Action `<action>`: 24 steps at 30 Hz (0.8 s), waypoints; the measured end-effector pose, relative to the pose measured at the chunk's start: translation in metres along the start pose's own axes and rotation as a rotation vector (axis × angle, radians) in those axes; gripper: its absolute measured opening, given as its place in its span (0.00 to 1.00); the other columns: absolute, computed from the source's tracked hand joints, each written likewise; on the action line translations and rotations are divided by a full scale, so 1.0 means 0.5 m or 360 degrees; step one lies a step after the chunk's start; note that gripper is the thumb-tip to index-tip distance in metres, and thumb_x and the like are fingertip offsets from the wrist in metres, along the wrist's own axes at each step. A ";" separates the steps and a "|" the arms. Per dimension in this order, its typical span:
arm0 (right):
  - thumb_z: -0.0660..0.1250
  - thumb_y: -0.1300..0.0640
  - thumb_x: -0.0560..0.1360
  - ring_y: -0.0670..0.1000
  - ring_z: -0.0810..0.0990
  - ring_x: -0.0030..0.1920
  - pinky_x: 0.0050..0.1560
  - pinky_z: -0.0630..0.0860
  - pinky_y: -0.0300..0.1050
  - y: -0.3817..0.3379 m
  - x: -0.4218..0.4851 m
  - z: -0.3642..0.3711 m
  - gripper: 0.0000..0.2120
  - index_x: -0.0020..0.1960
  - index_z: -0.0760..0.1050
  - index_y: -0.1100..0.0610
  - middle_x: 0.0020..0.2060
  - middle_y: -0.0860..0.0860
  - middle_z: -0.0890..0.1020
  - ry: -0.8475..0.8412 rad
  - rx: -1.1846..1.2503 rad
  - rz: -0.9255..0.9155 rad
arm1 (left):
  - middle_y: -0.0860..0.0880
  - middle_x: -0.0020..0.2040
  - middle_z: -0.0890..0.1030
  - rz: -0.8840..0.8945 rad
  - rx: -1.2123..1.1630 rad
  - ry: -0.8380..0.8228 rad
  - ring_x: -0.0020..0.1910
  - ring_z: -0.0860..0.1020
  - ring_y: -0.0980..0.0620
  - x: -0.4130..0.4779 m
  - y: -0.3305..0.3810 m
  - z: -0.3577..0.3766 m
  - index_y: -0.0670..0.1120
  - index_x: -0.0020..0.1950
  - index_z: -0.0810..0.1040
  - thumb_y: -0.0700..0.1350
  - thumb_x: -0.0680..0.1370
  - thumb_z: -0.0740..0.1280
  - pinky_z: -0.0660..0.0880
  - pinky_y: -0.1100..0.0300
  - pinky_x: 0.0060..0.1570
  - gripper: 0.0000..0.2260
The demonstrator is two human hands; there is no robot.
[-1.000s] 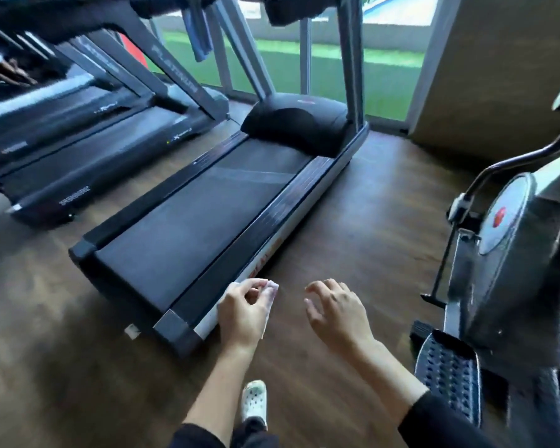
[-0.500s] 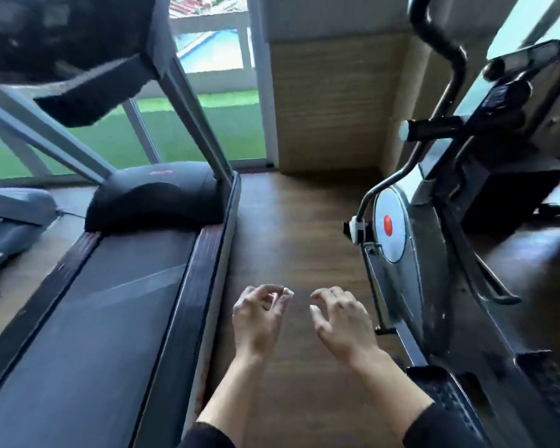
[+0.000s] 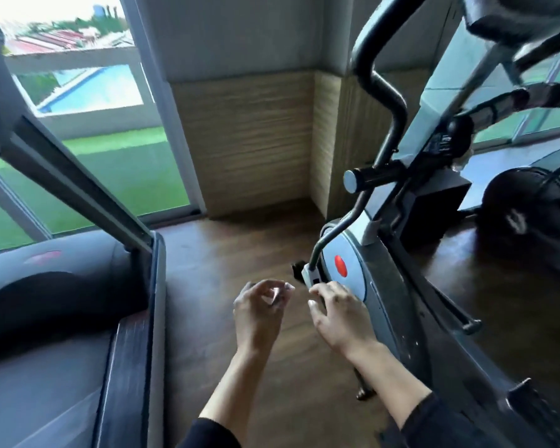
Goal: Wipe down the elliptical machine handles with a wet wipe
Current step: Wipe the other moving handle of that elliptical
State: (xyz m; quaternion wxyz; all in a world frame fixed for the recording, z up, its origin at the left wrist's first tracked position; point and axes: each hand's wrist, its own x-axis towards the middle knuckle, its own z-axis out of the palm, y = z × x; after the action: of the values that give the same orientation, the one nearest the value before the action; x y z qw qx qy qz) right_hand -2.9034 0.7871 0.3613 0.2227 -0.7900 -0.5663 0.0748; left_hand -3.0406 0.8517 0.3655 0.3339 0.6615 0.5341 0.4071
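left hand [image 3: 256,316] pinching wet wipe [image 3: 276,297], right hand [image 3: 340,315] loosely curled, forearms outstretched

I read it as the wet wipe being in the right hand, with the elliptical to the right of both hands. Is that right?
Not quite. The head view shows the wet wipe pinched in the left hand, not in the right hand, which holds nothing. The elliptical does stand to the right of both hands.

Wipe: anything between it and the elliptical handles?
Nothing visible. The left hand pinches the wipe low over the floor; the short grip and the curved handle stand above and to its right, with only open air between. The right hand holds nothing.
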 end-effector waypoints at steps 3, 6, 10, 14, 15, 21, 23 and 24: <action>0.60 0.50 0.76 0.54 0.75 0.60 0.59 0.71 0.48 -0.012 0.108 -0.015 0.13 0.57 0.77 0.51 0.55 0.51 0.79 0.0104 -0.0011 0.0058 | 0.57 0.37 0.79 0.0070 -0.0031 -0.0014 0.34 0.78 0.65 0.119 0.029 0.018 0.60 0.38 0.82 0.51 0.70 0.76 0.68 0.74 0.36 0.04; 0.56 0.48 0.74 0.55 0.77 0.57 0.57 0.71 0.48 -0.020 0.192 -0.028 0.16 0.56 0.77 0.52 0.53 0.51 0.80 0.0189 -0.0035 0.0115 | 0.59 0.36 0.78 0.0157 -0.0066 -0.0079 0.35 0.77 0.67 0.224 0.056 0.037 0.58 0.38 0.83 0.52 0.70 0.75 0.67 0.76 0.36 0.02; 0.56 0.49 0.77 0.55 0.78 0.52 0.49 0.71 0.47 -0.020 0.285 -0.046 0.15 0.55 0.77 0.54 0.51 0.52 0.80 0.0386 -0.0066 0.0244 | 0.56 0.38 0.79 0.0335 -0.0171 -0.0201 0.37 0.78 0.63 0.361 0.098 0.074 0.57 0.41 0.84 0.52 0.70 0.75 0.72 0.71 0.39 0.03; 0.48 0.44 0.78 0.55 0.77 0.54 0.52 0.71 0.46 -0.037 0.349 -0.106 0.22 0.57 0.74 0.56 0.52 0.53 0.79 0.0666 0.0012 0.0427 | 0.57 0.36 0.79 0.0576 -0.0349 -0.0323 0.37 0.78 0.62 0.458 0.197 0.092 0.62 0.38 0.82 0.52 0.70 0.76 0.73 0.69 0.40 0.04; 0.51 0.45 0.79 0.55 0.76 0.56 0.54 0.70 0.47 -0.038 0.362 -0.130 0.20 0.61 0.73 0.56 0.55 0.53 0.78 0.0741 0.0071 0.0472 | 0.58 0.36 0.79 0.0632 -0.0435 -0.0341 0.36 0.78 0.62 0.476 0.228 0.096 0.63 0.38 0.81 0.51 0.70 0.76 0.73 0.69 0.40 0.06; 0.50 0.36 0.76 0.50 0.76 0.58 0.57 0.69 0.32 -0.070 0.393 -0.312 0.32 0.72 0.64 0.55 0.62 0.53 0.76 0.1564 0.0447 0.0356 | 0.55 0.39 0.80 0.0970 -0.0930 -0.0428 0.35 0.78 0.61 0.535 0.432 0.091 0.63 0.40 0.81 0.50 0.70 0.76 0.73 0.70 0.39 0.07; 0.51 0.38 0.76 0.49 0.76 0.53 0.52 0.70 0.32 -0.090 0.394 -0.384 0.31 0.72 0.64 0.57 0.60 0.53 0.76 0.1816 0.0440 0.0277 | 0.54 0.39 0.80 0.1090 -0.1060 -0.0412 0.35 0.78 0.60 0.538 0.494 0.083 0.61 0.42 0.82 0.51 0.71 0.75 0.73 0.71 0.38 0.05; 0.51 0.39 0.77 0.49 0.76 0.51 0.51 0.71 0.37 -0.101 0.395 -0.420 0.30 0.72 0.63 0.57 0.59 0.54 0.77 0.1922 0.0413 0.0249 | 0.54 0.39 0.80 0.1144 -0.1115 -0.0419 0.36 0.78 0.60 0.537 0.522 0.080 0.59 0.43 0.82 0.51 0.71 0.75 0.72 0.71 0.38 0.04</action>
State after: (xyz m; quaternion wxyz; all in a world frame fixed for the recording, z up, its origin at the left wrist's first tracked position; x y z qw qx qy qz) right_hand -2.8004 0.9272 0.5967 0.5917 -0.6986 -0.2671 -0.3008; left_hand -2.8650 1.0600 0.6255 0.4386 0.6974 0.0583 0.5638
